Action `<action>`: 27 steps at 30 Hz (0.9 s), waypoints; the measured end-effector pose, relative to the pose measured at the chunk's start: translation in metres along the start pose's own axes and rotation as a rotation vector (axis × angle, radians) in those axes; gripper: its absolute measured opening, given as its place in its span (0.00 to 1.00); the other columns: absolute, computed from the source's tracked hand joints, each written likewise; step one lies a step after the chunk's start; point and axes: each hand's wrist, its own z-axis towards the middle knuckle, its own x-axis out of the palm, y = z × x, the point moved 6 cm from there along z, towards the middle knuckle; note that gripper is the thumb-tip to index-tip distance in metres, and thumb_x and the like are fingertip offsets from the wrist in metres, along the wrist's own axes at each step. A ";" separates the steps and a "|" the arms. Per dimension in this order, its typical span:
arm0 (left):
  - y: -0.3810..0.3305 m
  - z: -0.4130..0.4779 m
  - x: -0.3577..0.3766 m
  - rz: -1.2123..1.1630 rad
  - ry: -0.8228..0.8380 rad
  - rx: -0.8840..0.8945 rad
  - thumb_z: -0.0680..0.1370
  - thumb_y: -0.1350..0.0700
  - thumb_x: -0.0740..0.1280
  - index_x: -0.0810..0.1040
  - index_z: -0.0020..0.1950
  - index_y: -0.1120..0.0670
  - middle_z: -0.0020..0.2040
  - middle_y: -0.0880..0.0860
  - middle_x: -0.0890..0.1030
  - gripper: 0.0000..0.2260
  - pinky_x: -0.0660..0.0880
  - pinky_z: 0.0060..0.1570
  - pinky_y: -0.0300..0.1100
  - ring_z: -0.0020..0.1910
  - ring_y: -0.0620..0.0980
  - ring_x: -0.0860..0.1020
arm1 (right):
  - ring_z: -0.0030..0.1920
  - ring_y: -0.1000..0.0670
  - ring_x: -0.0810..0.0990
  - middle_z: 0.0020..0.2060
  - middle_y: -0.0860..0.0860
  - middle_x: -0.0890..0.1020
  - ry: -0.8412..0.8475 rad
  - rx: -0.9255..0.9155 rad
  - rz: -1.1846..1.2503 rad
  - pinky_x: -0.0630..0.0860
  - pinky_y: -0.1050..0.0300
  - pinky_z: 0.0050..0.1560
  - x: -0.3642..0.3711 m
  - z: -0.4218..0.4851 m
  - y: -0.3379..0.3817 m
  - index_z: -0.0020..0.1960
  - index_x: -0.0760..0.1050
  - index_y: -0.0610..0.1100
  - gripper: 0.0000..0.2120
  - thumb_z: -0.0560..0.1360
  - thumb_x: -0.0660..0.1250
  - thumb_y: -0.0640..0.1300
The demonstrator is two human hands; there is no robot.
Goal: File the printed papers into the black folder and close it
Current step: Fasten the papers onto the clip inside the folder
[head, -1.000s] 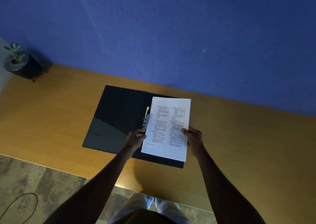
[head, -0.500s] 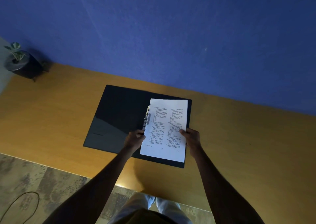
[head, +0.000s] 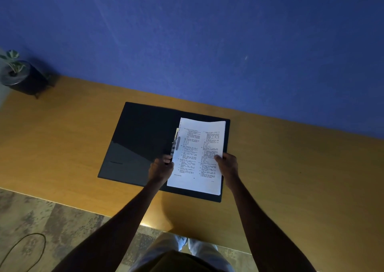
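The black folder (head: 137,142) lies open on the wooden table (head: 291,167). A stack of printed papers (head: 199,153) rests over its right half, with the left edge against the metal fastener (head: 175,141) at the spine. My left hand (head: 161,168) pinches the papers' left edge near the lower end of the fastener. My right hand (head: 227,165) holds the papers' right edge, thumb on top of the text. The far edge of the stack curls up slightly.
A small potted plant (head: 18,76) in a dark pot stands at the table's far left corner against the blue wall. The table's near edge runs just below the folder. A dark cable (head: 22,249) lies on the floor at lower left.
Both hands have drawn the papers down and slightly left, so the stack now sits within the folder's right half, lined up with the fastener.
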 end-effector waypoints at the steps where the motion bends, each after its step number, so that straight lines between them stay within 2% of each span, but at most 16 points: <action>1: -0.001 0.000 0.001 0.007 0.002 0.002 0.80 0.56 0.70 0.84 0.67 0.51 0.64 0.53 0.87 0.15 0.81 0.61 0.51 0.62 0.57 0.85 | 0.49 0.48 0.88 0.49 0.51 0.89 0.004 -0.014 -0.040 0.86 0.41 0.54 -0.001 0.000 0.001 0.56 0.86 0.46 0.10 0.80 0.70 0.47; 5: 0.001 0.000 0.003 0.006 0.010 0.007 0.80 0.56 0.70 0.84 0.66 0.51 0.63 0.52 0.87 0.15 0.80 0.60 0.49 0.59 0.55 0.86 | 0.48 0.46 0.86 0.47 0.49 0.88 -0.027 -0.084 -0.183 0.84 0.47 0.49 -0.005 0.001 0.009 0.53 0.84 0.43 0.11 0.81 0.69 0.49; 7: 0.002 0.000 0.002 0.004 -0.002 0.007 0.80 0.56 0.70 0.85 0.66 0.51 0.62 0.52 0.88 0.15 0.79 0.59 0.48 0.59 0.55 0.86 | 0.44 0.47 0.83 0.44 0.51 0.86 -0.098 -0.085 -0.240 0.77 0.54 0.45 -0.011 -0.001 0.012 0.51 0.83 0.41 0.12 0.81 0.69 0.50; 9: 0.001 -0.001 0.002 0.000 -0.012 0.010 0.79 0.57 0.70 0.85 0.65 0.51 0.61 0.52 0.88 0.14 0.78 0.59 0.47 0.59 0.55 0.86 | 0.43 0.47 0.82 0.43 0.51 0.85 -0.185 -0.089 -0.251 0.73 0.57 0.44 -0.018 -0.005 0.014 0.50 0.83 0.41 0.11 0.80 0.70 0.49; 13: 0.001 -0.004 0.003 0.010 -0.016 0.026 0.79 0.58 0.70 0.84 0.65 0.52 0.61 0.52 0.88 0.14 0.77 0.56 0.45 0.57 0.54 0.87 | 0.42 0.45 0.85 0.43 0.47 0.88 -0.219 -0.105 -0.239 0.74 0.58 0.40 -0.026 -0.010 0.011 0.49 0.84 0.41 0.06 0.77 0.68 0.39; 16: 0.000 -0.007 0.002 0.023 -0.026 0.036 0.79 0.57 0.69 0.84 0.65 0.52 0.61 0.52 0.87 0.14 0.77 0.55 0.44 0.57 0.54 0.87 | 0.42 0.45 0.84 0.45 0.46 0.88 -0.221 -0.111 -0.225 0.74 0.59 0.39 -0.027 -0.012 0.011 0.51 0.84 0.41 0.12 0.74 0.64 0.33; 24: -0.007 -0.017 0.005 0.020 0.009 0.051 0.78 0.59 0.69 0.83 0.66 0.54 0.62 0.51 0.87 0.16 0.75 0.51 0.41 0.56 0.52 0.87 | 0.43 0.45 0.83 0.47 0.46 0.87 -0.237 -0.127 -0.245 0.74 0.57 0.40 -0.017 -0.011 0.009 0.51 0.83 0.41 0.15 0.73 0.60 0.30; 27: -0.008 -0.019 0.003 0.014 0.006 0.054 0.79 0.60 0.69 0.83 0.66 0.56 0.63 0.52 0.87 0.16 0.77 0.54 0.43 0.57 0.54 0.87 | 0.44 0.44 0.84 0.45 0.47 0.87 -0.215 -0.088 -0.223 0.73 0.59 0.38 -0.021 -0.008 0.007 0.51 0.84 0.41 0.16 0.72 0.60 0.30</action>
